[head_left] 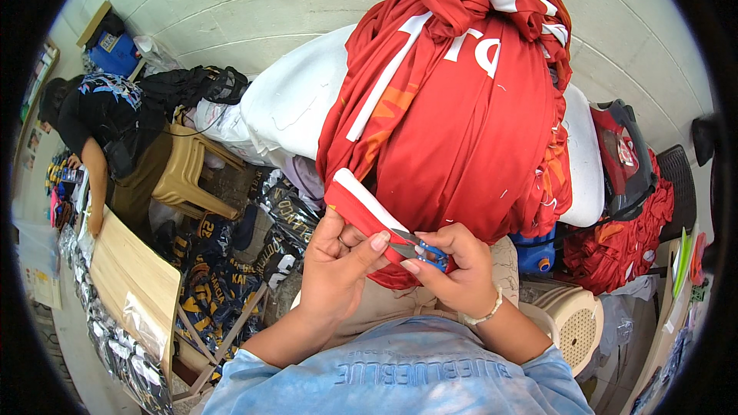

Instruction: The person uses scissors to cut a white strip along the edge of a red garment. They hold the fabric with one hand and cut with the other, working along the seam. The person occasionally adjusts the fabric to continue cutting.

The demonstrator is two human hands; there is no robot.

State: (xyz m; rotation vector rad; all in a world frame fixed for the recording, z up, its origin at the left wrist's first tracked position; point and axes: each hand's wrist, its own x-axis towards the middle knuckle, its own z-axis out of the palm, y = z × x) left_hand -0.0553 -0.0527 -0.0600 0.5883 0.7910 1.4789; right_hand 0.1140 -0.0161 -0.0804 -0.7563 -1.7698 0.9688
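Observation:
My left hand (pixel 336 270) pinches a folded red fabric piece with a white band (pixel 355 201), holding it up in front of my lap. Small thread snips with blue handles (pixel 434 257) are gripped in my right hand (pixel 466 270), which wears a light beaded bracelet. The dark blades point left and lie against the fabric's edge, close to my left fingertips; whether they are cutting I cannot tell. Just beyond both hands rises a big heap of red cloth (pixel 461 138) with white and orange markings, draped over a white padded surface (pixel 296 96).
At the left, another person (pixel 100 119) bends over a wooden board (pixel 134 269) beside a tan plastic chair (pixel 196 165). Dark bagged garments (pixel 223 280) cover the floor. A beige stool (pixel 576 327) and more red cloth (pixel 615 257) are at my right. Behind stands a pale block wall (pixel 231 0).

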